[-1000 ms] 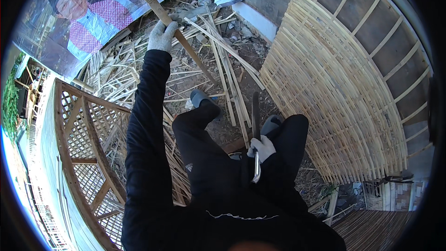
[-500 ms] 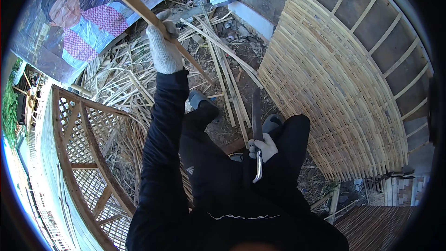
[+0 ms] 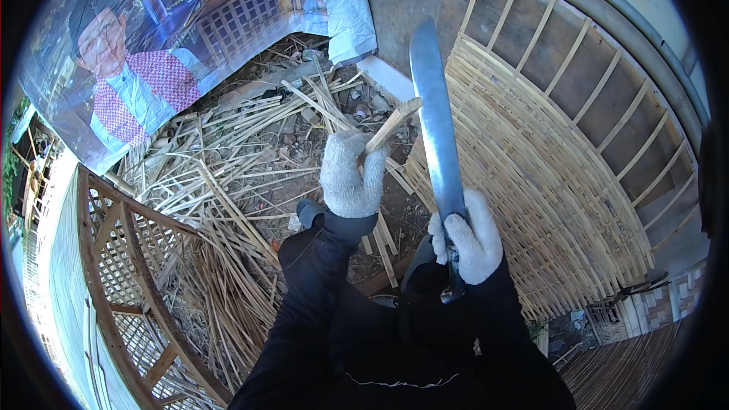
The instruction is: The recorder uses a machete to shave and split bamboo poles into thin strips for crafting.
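In front of my body, my left hand (image 3: 351, 178), in a white knit glove, is closed around a bamboo piece (image 3: 396, 120). Its cut end points up and to the right. A machete (image 3: 436, 118) with a broad shiny blade is held nearly upright in my gloved right hand (image 3: 472, 241), fingers wrapped round the handle. The bamboo's end reaches the blade's left edge in the picture; whether they touch I cannot tell. The lower part of the bamboo is hidden by my left hand.
Loose bamboo strips (image 3: 228, 190) litter the ground ahead and left. A woven bamboo panel (image 3: 531, 175) leans at the right. At the left stands a wooden lattice frame (image 3: 144, 273). A printed banner (image 3: 220, 38) hangs at the back left.
My left hand has come down and right, nearer my body, with the bamboo turned to point up and right. My right hand has raised the machete from my lap beside it.
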`<move>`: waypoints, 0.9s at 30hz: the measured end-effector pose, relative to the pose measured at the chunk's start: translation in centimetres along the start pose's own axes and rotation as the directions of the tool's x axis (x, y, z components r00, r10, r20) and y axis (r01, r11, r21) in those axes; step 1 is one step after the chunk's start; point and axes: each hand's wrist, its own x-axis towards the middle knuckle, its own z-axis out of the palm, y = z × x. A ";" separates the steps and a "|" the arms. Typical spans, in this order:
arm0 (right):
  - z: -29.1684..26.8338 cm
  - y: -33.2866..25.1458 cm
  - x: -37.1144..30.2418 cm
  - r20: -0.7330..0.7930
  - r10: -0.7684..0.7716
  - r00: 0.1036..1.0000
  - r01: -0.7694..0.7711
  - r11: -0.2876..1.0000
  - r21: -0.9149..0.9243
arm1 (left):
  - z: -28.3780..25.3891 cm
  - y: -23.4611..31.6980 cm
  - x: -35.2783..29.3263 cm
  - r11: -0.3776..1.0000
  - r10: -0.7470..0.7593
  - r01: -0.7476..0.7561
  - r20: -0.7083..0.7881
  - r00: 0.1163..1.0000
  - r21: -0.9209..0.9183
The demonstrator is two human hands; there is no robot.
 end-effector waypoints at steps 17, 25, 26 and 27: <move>4.6 -8.8 0.3 0.068 -0.506 0.860 0.353 0.493 -0.796 | -0.5 1.4 -2.3 0.994 0.107 -0.107 0.032 0.994 -0.007; 4.4 -9.7 -0.6 0.005 -0.564 0.826 0.388 0.562 -0.730 | -0.5 1.6 -2.6 0.990 0.141 -0.141 0.004 0.990 0.020; 4.4 -9.7 -0.6 0.001 -0.573 0.820 0.386 0.551 -0.740 | -0.5 1.5 -2.6 0.988 0.153 -0.153 0.003 0.988 0.020; 4.5 -9.6 -0.4 0.001 -0.589 0.808 0.395 0.541 -0.743 | -0.5 1.5 -2.6 0.989 0.147 -0.147 0.006 0.989 0.025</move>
